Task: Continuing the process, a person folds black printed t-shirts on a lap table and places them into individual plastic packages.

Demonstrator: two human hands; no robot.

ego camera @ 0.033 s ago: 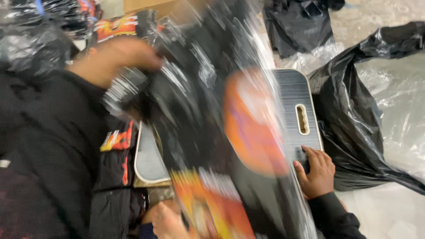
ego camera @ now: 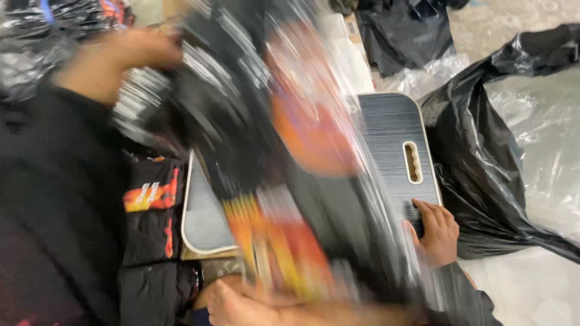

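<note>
Left hand (ego camera: 130, 57): I see it raised at the upper left, badly blurred, closed on the top edge of the black printed garment (ego camera: 254, 151).
Right hand (ego camera: 241, 305): low at the bottom edge, also smeared — it lies against the garment's lower hem, but I cannot tell whether its fingers are closed on the cloth.
Garment: it hangs stretched between my two hands, black with orange and yellow print, over the table (ego camera: 393, 139).
Table: a dark ribbed folding top with a pale rim and a slot handle, beyond the right hand and partly hidden by the cloth.
Other person's hand (ego camera: 436, 232): a dark-sleeved hand to the right of my right hand, fingers curled over the table's near edge just below the slot.
Folded stack (ego camera: 151, 199): black garments with orange-red print, below the left hand, beside the table's left edge.
Black plastic bag (ego camera: 483, 139): crumpled — touching the table's far right side, clear plastic sheeting beyond it.
</note>
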